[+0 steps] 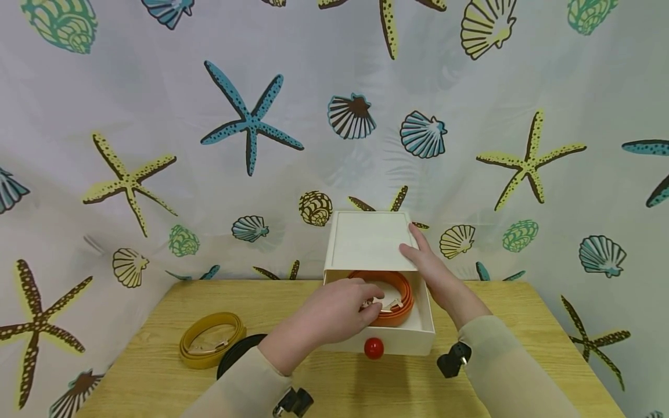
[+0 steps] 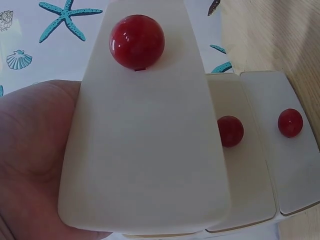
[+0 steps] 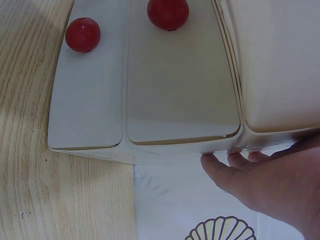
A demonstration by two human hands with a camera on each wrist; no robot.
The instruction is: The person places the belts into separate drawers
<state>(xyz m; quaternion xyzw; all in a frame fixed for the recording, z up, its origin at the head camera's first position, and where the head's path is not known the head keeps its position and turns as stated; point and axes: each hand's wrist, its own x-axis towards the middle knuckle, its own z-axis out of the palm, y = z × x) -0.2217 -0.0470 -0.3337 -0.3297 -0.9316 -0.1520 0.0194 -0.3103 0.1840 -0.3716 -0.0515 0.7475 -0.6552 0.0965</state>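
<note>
A white drawer cabinet (image 1: 372, 241) has its top drawer (image 1: 407, 341) pulled out, a red knob (image 1: 373, 348) on its front. Inside lies a coiled orange belt (image 1: 401, 290) with a metal buckle. My left hand (image 1: 334, 307) reaches over the drawer's left side, thumb and fingers curled round the belt's left part by the buckle; some fingertips are hidden. My right hand (image 1: 436, 270) rests on the cabinet's top right edge with fairly straight fingers. Its fingertips touch the side wall in the right wrist view. The left wrist view shows the left hand (image 2: 35, 160) beside the drawer front (image 2: 142, 135).
A coiled yellow belt (image 1: 213, 341) lies on the wooden table (image 1: 162, 325) at the left, with a black coil (image 1: 237, 351) beside it, partly behind my left forearm. Two closed drawers with red knobs (image 3: 83, 35) sit below the open one. A patterned curtain hangs behind.
</note>
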